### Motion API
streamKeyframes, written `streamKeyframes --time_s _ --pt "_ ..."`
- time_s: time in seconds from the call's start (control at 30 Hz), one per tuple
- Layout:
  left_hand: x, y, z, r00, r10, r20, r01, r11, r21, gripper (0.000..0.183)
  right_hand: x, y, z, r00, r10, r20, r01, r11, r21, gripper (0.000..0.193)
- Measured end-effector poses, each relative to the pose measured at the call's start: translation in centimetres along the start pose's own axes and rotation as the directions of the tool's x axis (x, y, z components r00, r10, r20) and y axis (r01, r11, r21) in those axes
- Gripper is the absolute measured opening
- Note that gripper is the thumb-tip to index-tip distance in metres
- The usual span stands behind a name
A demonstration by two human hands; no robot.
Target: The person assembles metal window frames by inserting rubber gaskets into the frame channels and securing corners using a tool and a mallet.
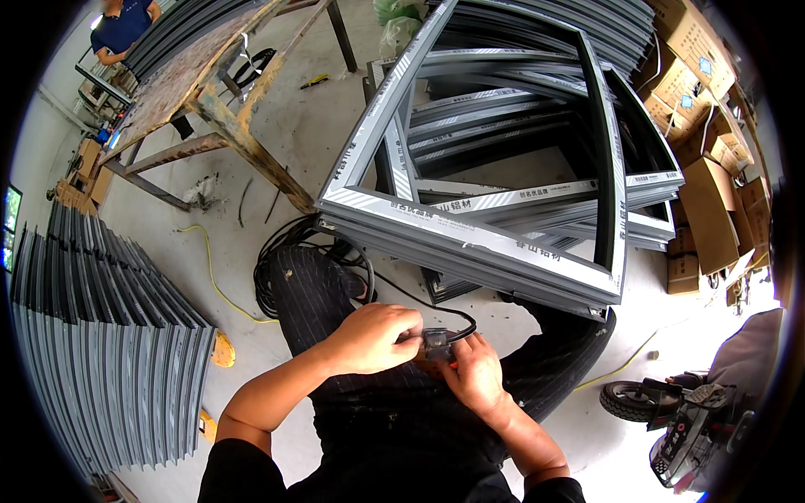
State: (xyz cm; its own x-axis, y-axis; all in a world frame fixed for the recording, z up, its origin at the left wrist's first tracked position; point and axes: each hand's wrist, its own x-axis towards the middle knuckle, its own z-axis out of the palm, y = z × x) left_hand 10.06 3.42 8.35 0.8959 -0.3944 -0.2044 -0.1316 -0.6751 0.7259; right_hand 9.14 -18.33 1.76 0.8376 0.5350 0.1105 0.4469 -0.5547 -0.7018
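Close together over dark striped trousers (309,306), left hand (377,338) and right hand (478,373), to either side of a small dark block (437,342). Left fingers curled in at its left side, too hidden to tell whether clamped on it; right thumb and fingers closed on its right side. Looping in beside the right hand, a black cable (472,321), with a black coil (267,272) ahead on the left. Just beyond, an unevenly stacked pile of grey window frames (486,233). Off left, a bank of grey bars (126,377); off right, a motorbike (692,427). Farther out, cardboard boxes (708,201) and a worn table (163,94). Past that, a person (122,33) in blue.
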Motion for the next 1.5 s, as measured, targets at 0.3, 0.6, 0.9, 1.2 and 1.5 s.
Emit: streamKeyframes --time_s 0.3,0.6,0.9,1.2,1.5 --pt "0.5 0.8 0.4 0.995 0.068 -0.078 -0.070 0.997 -0.025 0.013 -0.3 3.5 0.8 0.924 0.381 -0.033 -0.382 0.923 -0.047 0.028" --pt "4.0 4.1 2.7 0.851 0.383 -0.358 -0.381 0.921 0.079 0.017 -6.2 -0.5 -4.6 0.948 0.160 0.275 -0.079 0.956 -0.283 0.034" --pt "8.4 3.3 7.1 0.788 0.361 -0.499 -0.379 0.923 0.070 0.020 -10.3 -1.3 -5.3 0.933 0.236 0.272 -0.134 0.928 -0.347 0.043" --pt "6.6 4.3 6.1 0.793 0.291 -0.535 -0.291 0.953 0.088 0.021 2.1 0.5 -0.8 0.858 0.446 -0.257 -0.134 0.675 0.725 0.036" --pt "1.4 -8.2 2.8 0.495 -0.722 -0.483 -0.152 0.475 -0.867 0.032 4.8 1.5 -0.7 0.841 0.498 -0.211 -0.113 0.543 0.832 0.020"
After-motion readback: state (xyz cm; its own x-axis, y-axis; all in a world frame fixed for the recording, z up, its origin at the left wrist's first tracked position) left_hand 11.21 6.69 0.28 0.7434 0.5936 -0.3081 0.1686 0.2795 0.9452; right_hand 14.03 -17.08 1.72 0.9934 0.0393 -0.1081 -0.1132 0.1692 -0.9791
